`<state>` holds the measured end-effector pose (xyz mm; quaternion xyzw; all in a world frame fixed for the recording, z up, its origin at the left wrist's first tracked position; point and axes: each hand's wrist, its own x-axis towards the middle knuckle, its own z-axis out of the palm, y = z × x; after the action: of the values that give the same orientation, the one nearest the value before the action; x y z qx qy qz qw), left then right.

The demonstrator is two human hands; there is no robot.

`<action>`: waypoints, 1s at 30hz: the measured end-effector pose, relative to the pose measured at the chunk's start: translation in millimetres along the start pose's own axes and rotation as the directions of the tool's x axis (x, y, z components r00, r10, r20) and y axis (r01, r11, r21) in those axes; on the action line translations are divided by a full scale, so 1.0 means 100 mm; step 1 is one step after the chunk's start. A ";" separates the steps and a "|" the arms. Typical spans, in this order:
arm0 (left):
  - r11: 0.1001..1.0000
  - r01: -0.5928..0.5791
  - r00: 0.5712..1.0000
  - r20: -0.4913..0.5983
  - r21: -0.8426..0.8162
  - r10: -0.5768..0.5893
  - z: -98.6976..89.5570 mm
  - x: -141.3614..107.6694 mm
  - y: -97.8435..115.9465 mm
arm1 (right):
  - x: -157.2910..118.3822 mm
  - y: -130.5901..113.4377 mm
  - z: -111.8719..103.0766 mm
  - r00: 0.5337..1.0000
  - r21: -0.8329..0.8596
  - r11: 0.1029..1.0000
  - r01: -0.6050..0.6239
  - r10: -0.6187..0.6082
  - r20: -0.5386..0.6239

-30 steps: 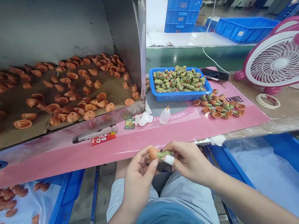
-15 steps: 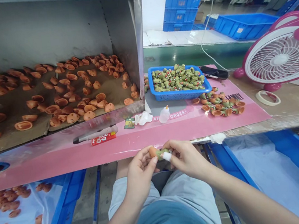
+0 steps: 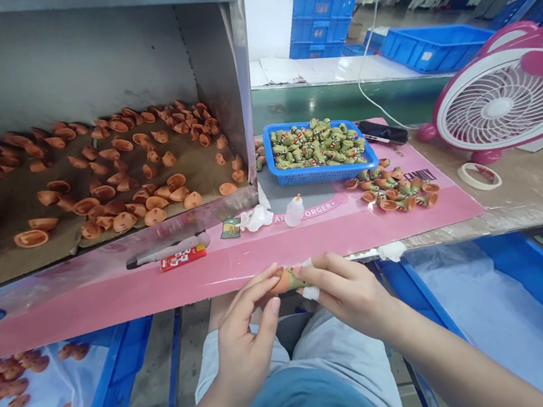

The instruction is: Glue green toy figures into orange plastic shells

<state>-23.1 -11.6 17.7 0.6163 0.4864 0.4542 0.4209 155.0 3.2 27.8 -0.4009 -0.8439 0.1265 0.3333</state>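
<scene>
My hands hold a small orange shell joined to a green piece (image 3: 287,280) just above the front edge of the pink mat (image 3: 337,238). My left hand (image 3: 246,331) grips the orange end with its fingers stretched over it. My right hand (image 3: 344,291) pinches the green end, and white tape wraps one of its fingers. Part of the piece is hidden by my fingers. Beyond my hands, a blue plastic basket (image 3: 320,174) is full of green pieces (image 3: 316,144). Orange-and-green pieces (image 3: 393,190) lie loose on the mat.
To the left, a metal shelf (image 3: 81,68) holds many orange shells on brown card. More shells lie on white sheeting in a blue bin (image 3: 9,388) below. A glue bottle (image 3: 294,211), tissue (image 3: 256,218), red packet (image 3: 183,258) and pink fan (image 3: 494,98) stand nearby.
The piece has turned in my fingers, now lying more sideways with its orange end lower left. My left fingers have straightened along it. The whole view has shifted slightly left.
</scene>
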 end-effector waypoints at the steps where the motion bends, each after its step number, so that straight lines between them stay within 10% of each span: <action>1: 1.000 0.000 1.000 0.004 0.004 0.000 -0.01 0.00 0.00 | -0.01 -0.01 -0.01 1.000 -0.006 1.000 0.009 -0.009 -0.011; 10: 0.996 -0.092 0.993 -0.071 -0.022 0.090 0.10 -0.02 -0.04 | 0.05 -0.09 -0.02 0.972 0.224 0.967 -0.124 0.163 -0.167; 17: 0.873 0.257 0.965 0.070 -0.415 -0.251 0.12 0.11 0.02 | 0.01 -0.08 -0.01 0.971 0.097 0.995 -0.026 0.049 -0.235; 30: 0.799 0.427 0.903 0.165 -0.423 -0.396 0.19 0.15 -0.06 | -0.05 -0.04 0.07 0.973 0.069 0.994 -0.089 0.101 -0.207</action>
<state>-4.3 3.2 9.9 0.3970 0.4757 0.4304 0.6565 150.5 -2.4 22.7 -0.4419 -0.7796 0.1244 0.4259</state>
